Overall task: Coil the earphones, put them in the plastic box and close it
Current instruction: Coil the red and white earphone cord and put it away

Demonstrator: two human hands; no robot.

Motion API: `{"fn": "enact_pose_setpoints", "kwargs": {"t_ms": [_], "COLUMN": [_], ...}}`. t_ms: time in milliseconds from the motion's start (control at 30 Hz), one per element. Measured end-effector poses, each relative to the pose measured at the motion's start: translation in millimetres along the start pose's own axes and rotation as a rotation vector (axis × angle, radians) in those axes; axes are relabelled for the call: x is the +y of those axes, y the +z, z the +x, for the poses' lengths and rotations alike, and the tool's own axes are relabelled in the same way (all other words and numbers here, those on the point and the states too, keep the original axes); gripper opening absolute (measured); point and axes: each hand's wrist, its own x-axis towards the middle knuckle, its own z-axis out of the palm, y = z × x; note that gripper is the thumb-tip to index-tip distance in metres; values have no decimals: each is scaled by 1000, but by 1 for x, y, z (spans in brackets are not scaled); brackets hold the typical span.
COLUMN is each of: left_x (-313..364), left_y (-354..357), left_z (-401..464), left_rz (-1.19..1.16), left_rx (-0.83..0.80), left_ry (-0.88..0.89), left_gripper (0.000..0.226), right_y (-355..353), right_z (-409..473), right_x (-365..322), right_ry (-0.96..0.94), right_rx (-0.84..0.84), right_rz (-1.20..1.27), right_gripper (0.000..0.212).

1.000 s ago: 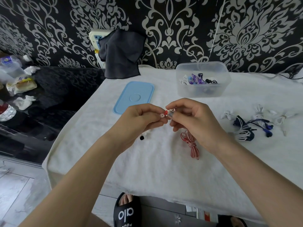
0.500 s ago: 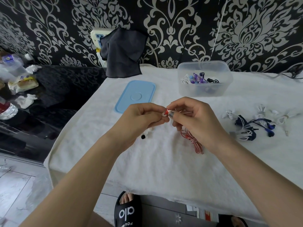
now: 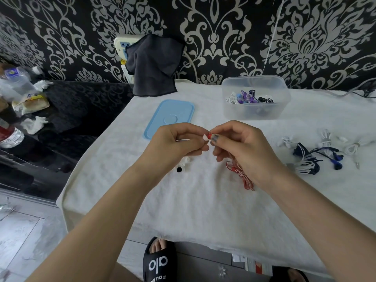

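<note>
Red-and-white striped earphone cord (image 3: 244, 177), pale blue lid (image 3: 169, 117), black-and-silver damask wallpaper (image 3: 223, 37), white tablecloth (image 3: 203, 200).

Background of the scene. Beyond the grip, the wall (image 3: 223, 37) carries black wallpaper with a large pale damask pattern. A white wall socket (image 3: 120, 44) sits up and to the left of the grip, half covered by a dark grey cloth (image 3: 154, 66) hanging over it. The counter (image 3: 203, 200) below the grip is draped in a white towel-like cover. Left of the grip stands a glossy black side surface (image 3: 71, 110) (its top mirrors the wallpaper), holding plastic bottles (image 3: 14, 80) and crumpled white tissues (image 3: 33, 124). The floor (image 3: 24, 231), below and left, is pale grey tile. Soft, even daylight.
</note>
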Motion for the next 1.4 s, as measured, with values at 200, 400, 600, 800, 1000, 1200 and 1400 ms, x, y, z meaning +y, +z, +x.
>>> {"fn": "enact_pose_setpoints", "kwargs": {"t_ms": [200,400,600,800,1000,1200,1400], "left_x": [1,1,2,5,8,8,3], "left_y": [1,4,3,1,-2,-6,-6], "left_z": [1,2,4,4,4,1,0], "left_rz": [19,-12,-68,-147,-234,-215,-7], "left_rx": [9,-22,-45,-86,-148,-229,-139], "left_ry": [36,62,43,16,1,23,210], "left_gripper": [12,10,8,9,10,12,6], "right_y": [3,1,1,3,2,2,6], "right_z": [1,0,-1,-4,-6,-9,-9], "right_x": [-2,-8,-9,-14,-21,-25,-25], "right_ry": [92,76,62,80,154,254,336], "right_rx": [-7,-9,-29,-54,-68,-95,-81], "right_rz": [277,307,319,351,446,496,597], "right_gripper": [5,7,14,12,9,10,6]}}
